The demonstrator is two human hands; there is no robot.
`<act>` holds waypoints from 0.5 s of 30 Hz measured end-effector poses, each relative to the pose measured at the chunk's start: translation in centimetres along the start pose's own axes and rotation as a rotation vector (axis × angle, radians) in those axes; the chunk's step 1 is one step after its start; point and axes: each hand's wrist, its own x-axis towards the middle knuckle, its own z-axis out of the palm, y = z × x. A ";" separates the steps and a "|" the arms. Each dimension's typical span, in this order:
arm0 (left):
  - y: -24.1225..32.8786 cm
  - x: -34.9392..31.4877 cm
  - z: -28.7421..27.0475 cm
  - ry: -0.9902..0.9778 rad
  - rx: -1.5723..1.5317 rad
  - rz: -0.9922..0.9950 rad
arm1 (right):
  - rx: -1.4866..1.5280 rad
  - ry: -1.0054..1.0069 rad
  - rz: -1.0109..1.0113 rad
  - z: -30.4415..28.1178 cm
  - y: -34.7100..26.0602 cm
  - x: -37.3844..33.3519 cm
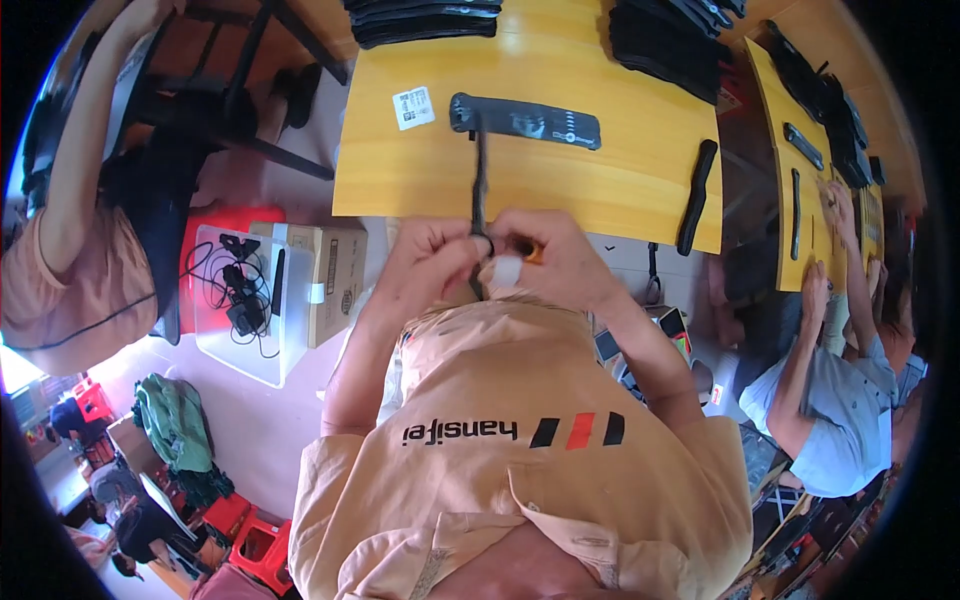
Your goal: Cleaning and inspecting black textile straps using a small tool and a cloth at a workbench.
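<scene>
In front of my chest, at the table's near edge, both hands are closed on a narrow black strap [479,185]. The strap runs up from my fingers over the tabletop. My left hand [428,262] pinches it from the left. My right hand [562,252] grips it from the right, close against the left one. White tape or a white patch shows at the right fingers, and a small orange-and-black item, its kind unclear, sits in that hand. Just beyond the strap's far end lies a long flat black packet [540,124] with pale print. A white printed label [413,107] rests left of it.
The yellow table [600,195] also bears a black strip [698,195] at right and stacks of black packets [425,20] at the back. Left stand a clear bin [215,330] with cables and a carton [340,270]. People sit at both sides, one at another table [790,240].
</scene>
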 end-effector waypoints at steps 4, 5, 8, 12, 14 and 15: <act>0.7 -1.0 -0.4 -0.191 -0.040 -0.084 | -0.071 -0.124 -0.169 0.1 -0.4 -0.3; 0.7 -1.1 -0.6 -0.241 -0.028 -0.085 | -0.073 -0.119 -0.168 0.0 -0.7 -0.5; 0.6 -1.6 0.0 -0.261 -0.092 -0.068 | 0.026 -0.207 -0.202 -0.2 -1.1 -0.6; -0.9 -1.6 0.5 -0.429 -0.356 0.153 | 0.723 -0.304 -0.005 -0.1 -0.2 -1.1; -1.1 -1.1 1.1 -0.441 -0.517 0.094 | 1.096 -0.363 0.152 0.1 0.4 -1.3; -1.1 -0.9 1.3 -0.453 -0.678 0.032 | 1.228 -0.315 0.134 0.3 0.7 -1.4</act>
